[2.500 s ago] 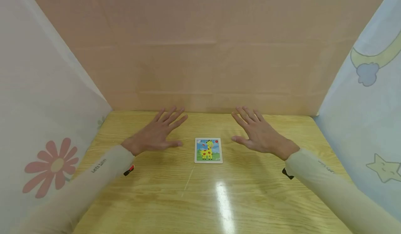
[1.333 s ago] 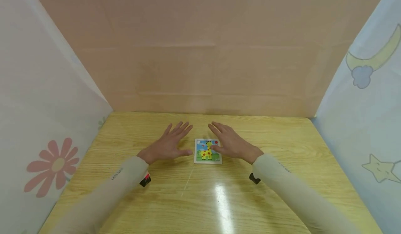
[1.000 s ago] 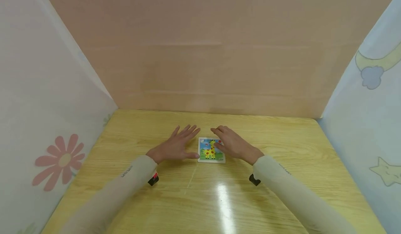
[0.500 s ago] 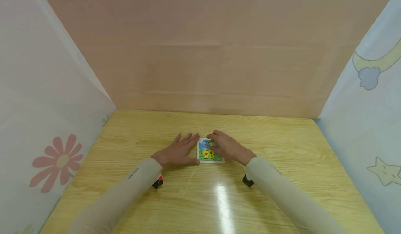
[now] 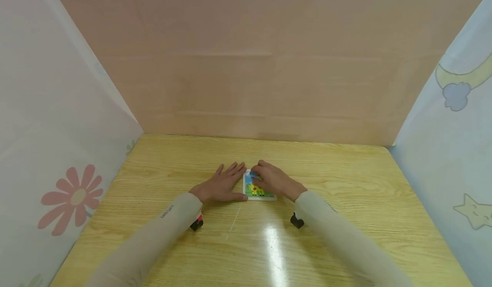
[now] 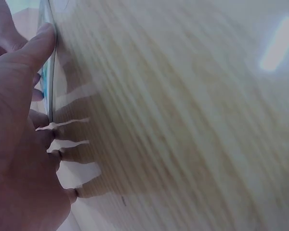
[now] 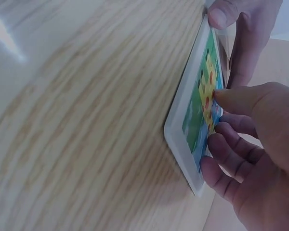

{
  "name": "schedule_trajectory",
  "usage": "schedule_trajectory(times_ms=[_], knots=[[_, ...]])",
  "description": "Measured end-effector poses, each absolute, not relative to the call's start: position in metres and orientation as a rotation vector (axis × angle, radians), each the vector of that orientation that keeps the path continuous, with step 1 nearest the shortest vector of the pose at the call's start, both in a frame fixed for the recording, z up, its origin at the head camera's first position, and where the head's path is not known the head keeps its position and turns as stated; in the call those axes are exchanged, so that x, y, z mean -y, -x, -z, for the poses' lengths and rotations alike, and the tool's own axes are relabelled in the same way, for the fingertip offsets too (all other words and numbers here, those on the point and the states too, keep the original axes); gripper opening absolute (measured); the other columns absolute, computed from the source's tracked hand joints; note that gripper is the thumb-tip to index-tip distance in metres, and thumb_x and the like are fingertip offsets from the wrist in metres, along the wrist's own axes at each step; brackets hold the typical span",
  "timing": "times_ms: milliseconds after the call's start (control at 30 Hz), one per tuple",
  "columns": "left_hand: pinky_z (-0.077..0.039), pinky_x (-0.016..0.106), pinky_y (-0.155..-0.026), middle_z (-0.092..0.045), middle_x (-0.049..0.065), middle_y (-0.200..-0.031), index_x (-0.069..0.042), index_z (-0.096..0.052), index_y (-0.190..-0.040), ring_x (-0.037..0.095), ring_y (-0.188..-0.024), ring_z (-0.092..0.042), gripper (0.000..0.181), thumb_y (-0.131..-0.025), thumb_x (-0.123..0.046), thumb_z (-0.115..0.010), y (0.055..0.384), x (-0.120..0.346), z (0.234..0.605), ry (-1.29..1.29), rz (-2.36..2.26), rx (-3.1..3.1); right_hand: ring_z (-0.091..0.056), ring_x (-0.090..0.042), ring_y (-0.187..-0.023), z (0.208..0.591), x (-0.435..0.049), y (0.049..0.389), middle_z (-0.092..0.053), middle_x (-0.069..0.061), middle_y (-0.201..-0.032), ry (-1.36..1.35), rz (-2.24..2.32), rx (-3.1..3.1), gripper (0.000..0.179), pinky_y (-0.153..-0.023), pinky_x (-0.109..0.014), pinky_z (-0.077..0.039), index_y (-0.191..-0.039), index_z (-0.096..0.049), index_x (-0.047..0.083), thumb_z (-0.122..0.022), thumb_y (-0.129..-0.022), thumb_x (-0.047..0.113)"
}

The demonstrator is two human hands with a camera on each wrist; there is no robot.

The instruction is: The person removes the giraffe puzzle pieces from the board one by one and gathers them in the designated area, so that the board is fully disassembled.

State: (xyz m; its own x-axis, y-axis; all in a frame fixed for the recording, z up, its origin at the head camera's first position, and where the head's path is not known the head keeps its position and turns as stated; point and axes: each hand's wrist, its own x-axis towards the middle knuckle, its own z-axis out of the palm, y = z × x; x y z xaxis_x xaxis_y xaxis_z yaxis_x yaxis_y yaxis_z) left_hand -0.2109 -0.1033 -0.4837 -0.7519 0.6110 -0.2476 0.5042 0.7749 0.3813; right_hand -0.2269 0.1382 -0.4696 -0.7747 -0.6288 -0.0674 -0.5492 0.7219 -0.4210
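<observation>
A small square picture board (image 5: 250, 189) with a white frame and a spotted giraffe lies flat on the table. My left hand (image 5: 223, 186) rests along its left side, fingers spread, the thumb touching the lower-left corner and a fingertip near the upper-left one. Across the upper right of the picture reaches my right hand (image 5: 274, 181), its fingers bent. In the right wrist view the thumb and fingertips of the right hand (image 7: 269, 149) touch the picture's surface, with the white frame (image 7: 180, 130) showing around it. Whether they pinch a piece cannot be made out.
The board lies on a wood-grain table (image 5: 192, 253) with a bright light reflection toward the front. A plain tan sheet (image 5: 246, 65) stands behind, and patterned white cloths (image 5: 46, 120) flank both sides.
Both hands have come inward from either side of the board. The left thumb and fingers have reached its left edge; the right fingers have bent and come down onto the picture.
</observation>
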Motion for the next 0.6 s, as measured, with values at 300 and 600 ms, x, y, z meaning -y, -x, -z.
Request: schedule_trajectory(times_ms=[300,600], knots=[[0.002,0.066,-0.135,-0.001,0.003,-0.183,-0.013,-0.010,-0.173,0.028,-0.171,0.002,0.101,-0.102,-0.068,-0.057,0.207,0.103,0.487,-0.840,-0.423,-2.627,-0.061,-0.014,-0.094,0.468,-0.132,0.226,-0.065,-0.009,-0.121,0.917,0.588,-2.721,0.035,-0.091,-0.039,-0.060,-0.134,-0.068,0.002,-0.070,-0.105,0.020],[0.004,0.068,-0.134,0.000,0.004,-0.183,-0.011,-0.009,-0.173,0.030,-0.171,0.004,0.102,-0.102,-0.066,-0.059,0.205,0.101,0.483,-0.850,-0.469,-2.587,-0.062,-0.015,-0.091,0.461,-0.122,0.224,-0.065,-0.007,-0.116,0.893,0.452,-2.719,0.035,-0.087,-0.037,-0.060,-0.132,-0.070,0.002,-0.073,-0.103,0.021]])
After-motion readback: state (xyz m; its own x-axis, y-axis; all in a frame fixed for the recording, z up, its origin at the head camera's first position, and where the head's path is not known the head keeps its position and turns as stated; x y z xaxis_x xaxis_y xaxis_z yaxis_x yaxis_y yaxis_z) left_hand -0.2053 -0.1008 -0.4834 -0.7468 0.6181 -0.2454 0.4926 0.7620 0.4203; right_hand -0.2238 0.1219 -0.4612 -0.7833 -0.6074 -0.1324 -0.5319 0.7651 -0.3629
